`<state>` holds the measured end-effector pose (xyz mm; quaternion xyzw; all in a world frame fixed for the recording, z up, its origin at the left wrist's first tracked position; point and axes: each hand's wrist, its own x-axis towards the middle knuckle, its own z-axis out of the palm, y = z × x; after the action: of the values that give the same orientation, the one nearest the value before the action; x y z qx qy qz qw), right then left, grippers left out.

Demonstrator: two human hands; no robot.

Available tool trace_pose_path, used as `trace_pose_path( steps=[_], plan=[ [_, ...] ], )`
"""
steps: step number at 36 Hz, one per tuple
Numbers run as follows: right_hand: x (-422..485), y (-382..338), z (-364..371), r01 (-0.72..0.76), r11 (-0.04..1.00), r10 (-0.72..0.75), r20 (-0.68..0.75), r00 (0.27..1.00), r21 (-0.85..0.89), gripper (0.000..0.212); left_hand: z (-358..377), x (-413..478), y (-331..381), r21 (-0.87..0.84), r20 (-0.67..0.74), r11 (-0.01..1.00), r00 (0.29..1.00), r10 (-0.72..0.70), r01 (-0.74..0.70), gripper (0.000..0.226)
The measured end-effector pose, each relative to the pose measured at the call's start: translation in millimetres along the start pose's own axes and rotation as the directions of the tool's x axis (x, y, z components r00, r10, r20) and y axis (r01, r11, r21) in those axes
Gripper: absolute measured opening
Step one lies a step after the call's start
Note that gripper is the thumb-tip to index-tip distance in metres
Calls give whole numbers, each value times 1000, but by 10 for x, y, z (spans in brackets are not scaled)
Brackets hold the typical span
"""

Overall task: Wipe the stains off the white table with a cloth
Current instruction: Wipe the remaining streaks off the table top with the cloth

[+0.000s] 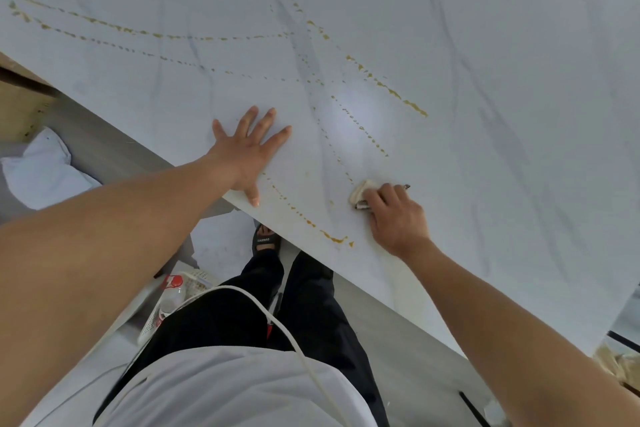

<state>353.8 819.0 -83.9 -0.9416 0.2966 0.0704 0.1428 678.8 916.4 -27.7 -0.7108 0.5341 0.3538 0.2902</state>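
On the left side of the tabletop, long lines of yellow-brown stains run across the white top. They look like dried drips, so they may need some rubbing to come off. The top looks hard, smooth and a bit shiny, so a cloth will likely slide on it with ease.

Near the front edge, the left hand lies flat and wide open on the tabletop. It holds nothing. It seems to prop the person up.

Just beside it, another dotted line of stains runs down to the edge.

Farther right, the right hand is curled tight around a small cloth. The cloth is bunched into a wad and pressed on the tabletop, close to the stains. Only a pale bit of it pokes out past the fingers. It looks soft and light and squashes easily. Holding it in a ball under the fingers seems a good way to push down hard. Most stains are not wiped yet.
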Motion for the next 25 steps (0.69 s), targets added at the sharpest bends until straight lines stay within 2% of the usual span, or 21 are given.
trace_pose_path(
  steps=[2,4,6,8,10,12,15,18,20,21,22,23,25],
  plan=[
    [11,64,-18,73,997,-73,30,997,-9,25,7,1,-2,-1,2,1000,1000,-2,2,163],
    [79,130,-54,45,999,-45,-5,999,2,23,4,-2,-8,-4,3,1000,1000,5,-5,163],
    [158,143,-94,-145,988,147,-41,988,52,24,9,-4,-11,-3,-5,1000,1000,8,-8,163],
    [232,121,-101,-382,911,397,-79,914,152,28,17,-3,-9,-3,-8,1000,1000,6,-6,164],
    [254,40,-102,-472,863,495,-107,863,182,32,20,-1,-10,-2,-9,1000,1000,5,-5,164],
    [207,-51,-77,-438,887,454,-106,885,144,30,21,5,-11,-3,-10,1000,1000,1,-1,165],
    [8,-194,-3,-310,946,317,-69,946,94,25,25,6,-18,-6,-11,1000,1000,-2,2,164],
    [-212,-220,91,-15,1000,15,-1,1000,-12,26,34,12,-20,-17,-12,1000,1000,1,-2,163],
    [-223,-131,88,169,984,-168,28,985,-52,29,32,9,-18,-18,-10,1000,1000,2,-2,163],
    [-182,-85,63,204,977,-202,42,979,-57,30,27,7,-22,-17,-8,1000,1000,3,-3,163],
    [-137,-49,35,191,980,-188,47,981,-55,29,28,9,-17,-19,-7,1000,1000,8,-8,163],
    [-83,-34,-4,118,992,-116,41,992,-44,27,27,9,-15,-23,-8,1000,1000,10,-11,163],
    [8,-76,-44,-165,986,165,-4,986,34,24,30,7,-16,-22,-12,1000,1000,11,-11,164]
  ],
)
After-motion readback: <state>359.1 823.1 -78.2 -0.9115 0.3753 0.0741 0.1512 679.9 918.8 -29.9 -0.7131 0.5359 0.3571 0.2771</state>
